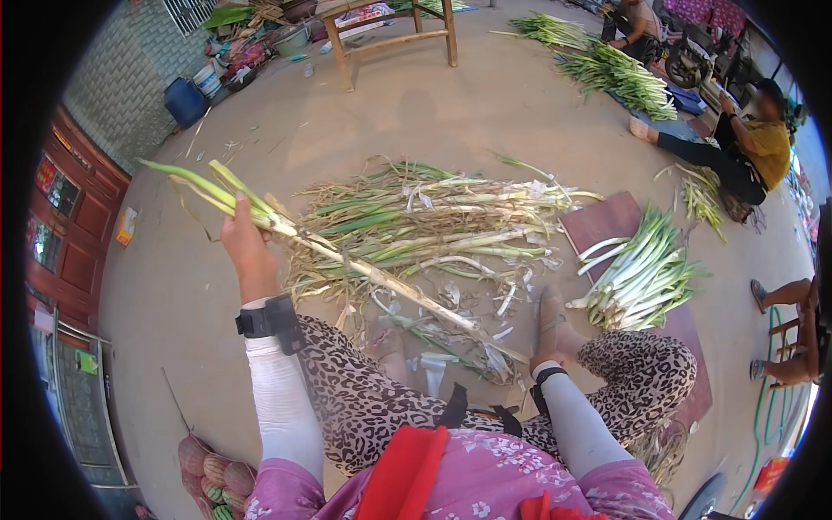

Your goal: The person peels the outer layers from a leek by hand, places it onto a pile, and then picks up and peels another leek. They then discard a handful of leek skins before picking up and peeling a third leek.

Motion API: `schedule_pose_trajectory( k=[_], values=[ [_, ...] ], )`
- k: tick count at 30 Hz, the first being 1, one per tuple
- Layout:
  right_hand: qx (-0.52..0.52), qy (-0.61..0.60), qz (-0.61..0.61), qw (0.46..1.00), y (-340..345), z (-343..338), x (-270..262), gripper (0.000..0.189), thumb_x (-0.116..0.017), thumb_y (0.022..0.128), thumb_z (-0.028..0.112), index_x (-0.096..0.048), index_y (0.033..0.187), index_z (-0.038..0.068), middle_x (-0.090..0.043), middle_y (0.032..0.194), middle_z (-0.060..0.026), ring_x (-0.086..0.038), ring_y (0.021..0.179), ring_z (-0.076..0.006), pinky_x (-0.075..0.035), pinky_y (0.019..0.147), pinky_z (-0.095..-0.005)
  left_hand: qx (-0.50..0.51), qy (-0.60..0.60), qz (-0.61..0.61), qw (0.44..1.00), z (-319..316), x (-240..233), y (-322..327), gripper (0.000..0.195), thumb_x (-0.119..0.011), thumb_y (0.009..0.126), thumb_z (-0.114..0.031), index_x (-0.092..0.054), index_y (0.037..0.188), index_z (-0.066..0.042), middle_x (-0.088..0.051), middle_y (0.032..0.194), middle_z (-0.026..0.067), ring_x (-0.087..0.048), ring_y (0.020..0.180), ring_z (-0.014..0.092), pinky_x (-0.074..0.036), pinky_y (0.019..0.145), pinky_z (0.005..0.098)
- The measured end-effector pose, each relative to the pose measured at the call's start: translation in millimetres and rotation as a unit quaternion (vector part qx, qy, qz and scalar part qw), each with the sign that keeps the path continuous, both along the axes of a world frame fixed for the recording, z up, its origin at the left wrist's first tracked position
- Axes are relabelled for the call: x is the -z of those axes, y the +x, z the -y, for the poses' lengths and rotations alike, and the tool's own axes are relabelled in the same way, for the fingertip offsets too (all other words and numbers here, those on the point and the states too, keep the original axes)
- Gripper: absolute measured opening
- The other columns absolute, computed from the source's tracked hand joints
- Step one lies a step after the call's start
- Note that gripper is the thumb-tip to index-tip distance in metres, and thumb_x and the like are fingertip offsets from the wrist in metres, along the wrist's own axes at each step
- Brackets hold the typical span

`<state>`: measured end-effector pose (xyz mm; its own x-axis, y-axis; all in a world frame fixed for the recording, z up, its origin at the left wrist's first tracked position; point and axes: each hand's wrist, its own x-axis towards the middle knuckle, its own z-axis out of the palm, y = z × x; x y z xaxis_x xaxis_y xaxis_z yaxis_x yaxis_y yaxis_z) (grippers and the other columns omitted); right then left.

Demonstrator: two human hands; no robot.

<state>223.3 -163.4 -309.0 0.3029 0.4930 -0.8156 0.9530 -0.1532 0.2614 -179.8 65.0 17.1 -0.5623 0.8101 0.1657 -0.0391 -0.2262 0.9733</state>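
My left hand [250, 250] is closed around the leafy upper end of a long green onion [390, 283], its green leaves sticking out past the fist. The stalk slants down to the right, brown dry skin along it. At its lower end my right hand [546, 359] has curled fingers meeting the tip; part of that hand is hidden by the wrist. Beyond the stalk lies a heap of untrimmed green onions [422, 221] with dry leaves. Cleaned white-stemmed green onions [640, 279] lie bunched to the right, partly on a reddish-brown board [608, 218].
Peeled skins [435, 370] litter the floor between my feet. A wooden stool [390, 49] stands ahead. A seated person [747, 143] is at right, near more green onions [617, 78]. A net bag of melons [218, 478] lies at lower left; a green hose [757, 416] runs at right.
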Motion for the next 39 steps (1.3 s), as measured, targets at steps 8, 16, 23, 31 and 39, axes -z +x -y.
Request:
schedule_pose_trajectory(
  k=[8, 16, 23, 31, 39],
  values=[
    [0.024, 0.021, -0.09, 0.995, 26, -3, 19, 0.027, -0.058, 0.077, 0.017, -0.067, 0.101, 0.008, -0.065, 0.107, -0.0119, -0.063, 0.097, -0.0335, -0.05, 0.074, -0.0509, -0.031, 0.018, 0.042, 0.998, 3, -4, -8, 0.024, -0.053, 0.092, -0.027, -0.051, 0.085, -0.004, -0.052, 0.062, 0.0022, -0.044, 0.047, 0.008, -0.03, 0.04, 0.0226],
    [-0.033, 0.355, -0.248, 0.901, -39, -62, -44, 0.031, -0.066, 0.074, 0.03, -0.066, 0.083, 0.0, -0.064, 0.083, -0.0217, -0.063, 0.079, -0.0368, -0.05, 0.07, -0.0432, 0.038, 0.012, -0.001, 0.999, -1, -3, 22, 0.025, -0.055, 0.092, -0.028, -0.049, 0.083, -0.005, -0.051, 0.063, 0.002, -0.045, 0.047, 0.008, -0.032, 0.04, 0.0215],
    [0.059, 0.53, -0.497, 0.685, -114, -102, -166, 0.038, -0.074, 0.069, 0.026, -0.059, 0.094, 0.001, -0.059, 0.094, -0.0187, -0.056, 0.089, -0.0352, -0.044, 0.079, -0.0414, 0.119, 0.005, -0.026, 0.993, 7, -6, 55, 0.023, -0.055, 0.092, -0.025, -0.053, 0.083, -0.004, -0.053, 0.061, 0.0012, -0.046, 0.045, 0.006, -0.034, 0.039, 0.02],
    [0.034, 0.582, -0.514, 0.629, -133, -111, -205, 0.04, -0.075, 0.069, 0.022, -0.06, 0.098, -0.001, -0.059, 0.09, -0.0154, -0.059, 0.08, -0.0297, -0.047, 0.07, -0.0341, 0.234, -0.001, -0.029, 0.972, 12, -6, 86, 0.024, -0.053, 0.093, -0.029, -0.052, 0.085, -0.006, -0.052, 0.062, -0.0004, -0.045, 0.047, 0.005, -0.032, 0.04, 0.0192],
    [0.048, 0.54, -0.583, 0.605, -129, -112, -209, 0.024, -0.068, 0.077, 0.02, -0.064, 0.091, 0.0, -0.063, 0.082, -0.0139, -0.06, 0.072, -0.03, -0.048, 0.066, -0.0346, 0.258, -0.017, -0.036, 0.965, 16, -18, 88, 0.026, -0.053, 0.093, -0.031, -0.052, 0.091, -0.005, -0.053, 0.065, -0.0003, -0.046, 0.047, 0.005, -0.031, 0.039, 0.0191]
  ],
)
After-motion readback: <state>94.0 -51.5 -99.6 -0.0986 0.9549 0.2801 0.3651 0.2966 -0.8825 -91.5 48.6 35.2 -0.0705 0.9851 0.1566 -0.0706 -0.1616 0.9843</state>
